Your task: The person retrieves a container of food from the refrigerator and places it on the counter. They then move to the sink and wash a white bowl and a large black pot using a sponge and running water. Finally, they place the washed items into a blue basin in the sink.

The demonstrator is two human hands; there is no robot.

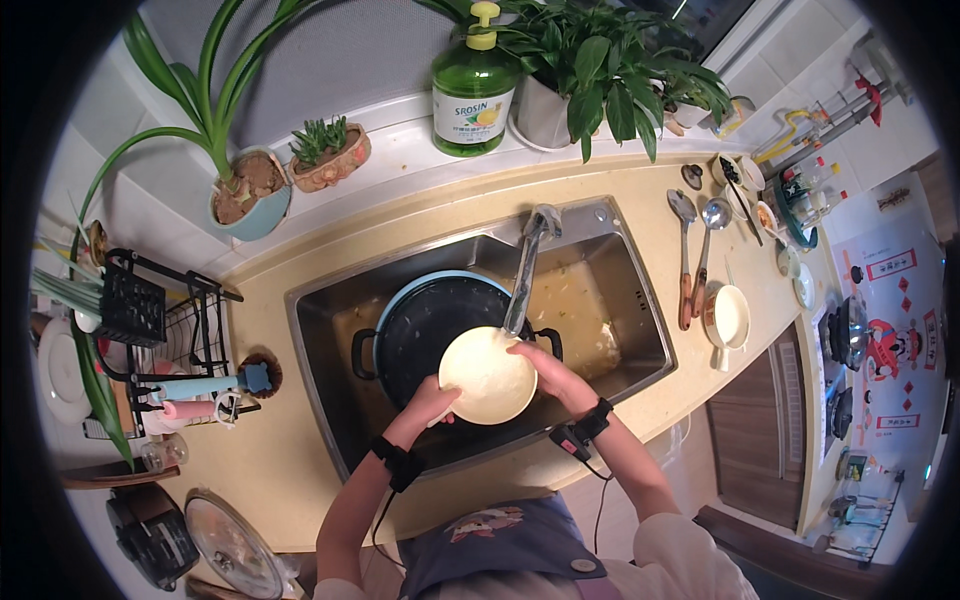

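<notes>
Both my hands hold a pale cream bowl (487,379) over the sink, its inside facing up towards me. My left hand (431,405) grips its lower left side, thumb over the rim. My right hand (546,369) is on the upper right rim. The spout of the chrome faucet (525,281) ends right at the bowl's far edge. Beneath the bowl, a large dark pot (427,322) with a blue rim and two black handles stands in the steel sink (637,292). Cloudy brownish water with food bits covers the sink bottom.
Right of the sink lie a slotted turner (684,247), a ladle (709,247) and a cream handled bowl (726,319). A blue-handled brush (217,384) and a black dish rack (187,322) stand left. Behind are a green soap bottle (474,97) and potted plants (251,195).
</notes>
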